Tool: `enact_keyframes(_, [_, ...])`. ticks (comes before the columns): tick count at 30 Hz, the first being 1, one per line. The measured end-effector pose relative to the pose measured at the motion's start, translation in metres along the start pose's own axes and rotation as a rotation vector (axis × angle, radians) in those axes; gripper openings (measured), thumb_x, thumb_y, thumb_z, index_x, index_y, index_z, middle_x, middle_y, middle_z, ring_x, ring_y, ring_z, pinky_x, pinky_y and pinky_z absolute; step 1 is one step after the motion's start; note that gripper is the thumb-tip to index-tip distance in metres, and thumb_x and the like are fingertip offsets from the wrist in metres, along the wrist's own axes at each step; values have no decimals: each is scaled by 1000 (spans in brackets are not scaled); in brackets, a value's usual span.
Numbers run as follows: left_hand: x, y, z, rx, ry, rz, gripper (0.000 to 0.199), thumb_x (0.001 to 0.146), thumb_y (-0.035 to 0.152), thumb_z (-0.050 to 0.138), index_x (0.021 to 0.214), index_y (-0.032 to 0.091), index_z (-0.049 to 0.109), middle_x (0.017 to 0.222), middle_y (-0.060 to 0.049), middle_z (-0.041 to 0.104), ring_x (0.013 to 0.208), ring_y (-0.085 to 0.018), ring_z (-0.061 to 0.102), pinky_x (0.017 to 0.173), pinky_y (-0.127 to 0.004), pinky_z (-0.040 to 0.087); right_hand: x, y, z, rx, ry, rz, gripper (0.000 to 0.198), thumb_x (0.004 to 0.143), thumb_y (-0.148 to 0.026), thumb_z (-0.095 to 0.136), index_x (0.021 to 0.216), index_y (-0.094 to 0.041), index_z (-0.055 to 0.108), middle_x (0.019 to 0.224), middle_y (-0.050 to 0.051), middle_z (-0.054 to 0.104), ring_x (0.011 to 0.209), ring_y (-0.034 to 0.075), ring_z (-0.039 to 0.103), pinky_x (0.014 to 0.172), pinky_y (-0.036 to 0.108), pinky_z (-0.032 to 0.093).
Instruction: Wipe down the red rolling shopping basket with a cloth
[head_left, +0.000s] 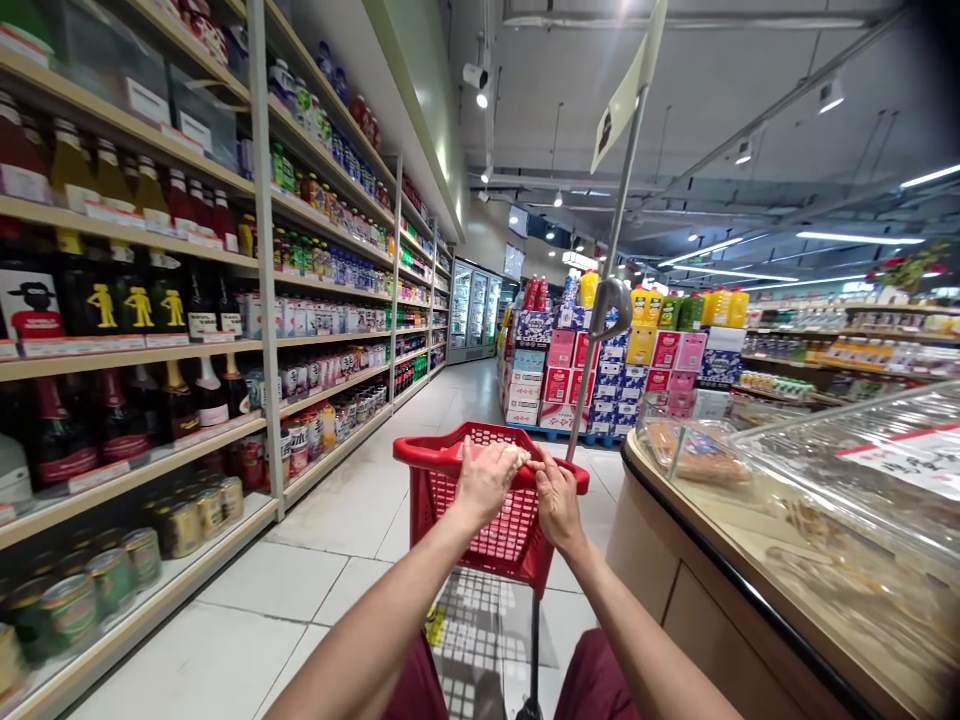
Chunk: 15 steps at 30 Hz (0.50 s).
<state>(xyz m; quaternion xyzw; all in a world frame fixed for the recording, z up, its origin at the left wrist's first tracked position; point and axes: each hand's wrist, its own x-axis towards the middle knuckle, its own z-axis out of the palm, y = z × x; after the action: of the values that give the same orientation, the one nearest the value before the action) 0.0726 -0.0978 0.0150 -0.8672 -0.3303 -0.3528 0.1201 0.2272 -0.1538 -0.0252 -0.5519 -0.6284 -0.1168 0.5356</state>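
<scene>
Ahead of me stands a red plastic shopping cart (495, 560) with a mesh basket and a thick rim. My left hand (489, 482) lies over the near part of the rim, fingers bent forward around it. At its fingertips shows a small pale crumpled thing (519, 455), too small to name. My right hand (556, 500) is on the rim just to the right, fingers close together and curled over it. The two hands almost touch. A grey pole (619, 215) with a hook-shaped grip and a pale flag (624, 95) rises behind the right hand.
Tall drink shelves (330, 340) line the left side of the tiled aisle (330, 580). Stacked drink cartons (566, 390) stand ahead on a pallet. A curved food counter (750, 560) with clear covers is close on the right. Glass-door fridges (474, 310) stand at the far end.
</scene>
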Motion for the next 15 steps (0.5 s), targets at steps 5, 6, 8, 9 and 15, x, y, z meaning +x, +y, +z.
enact_keyframes(5, [-7,-18,-9,38,63,-357,31,87,28,29,109,27,52,115,-4,59,104,-20,54,102,-61,9,-1,1,2,-17,37,22,44,89,-33,21,120,-16,48,105,7,62,101,19,52,94,41,27])
enact_keyframes(6, [-8,-16,-9,35,67,-341,32,87,27,29,109,28,51,116,-4,58,105,-19,53,102,-61,9,-1,1,3,-25,53,30,44,89,-33,22,119,-16,49,104,7,63,100,19,52,94,41,27])
enact_keyframes(8, [-9,-6,-5,19,56,-172,34,88,25,27,113,31,49,119,-1,56,111,-18,49,104,-58,8,-2,0,3,-36,70,40,44,88,-33,21,119,-17,49,104,8,63,100,19,52,93,41,28])
enact_keyframes(9, [-9,-1,-2,11,45,-77,35,88,24,27,114,33,47,120,0,55,113,-17,48,105,-57,7,-2,0,3,-36,63,41,45,88,-34,21,120,-17,48,104,8,63,100,19,52,93,41,28])
enact_keyframes(15, [-7,-14,-5,24,76,-304,32,87,26,30,110,28,52,115,-4,59,103,-19,54,103,-60,7,-1,1,1,-22,23,51,46,88,-34,20,122,-17,46,103,7,63,100,19,52,95,42,26])
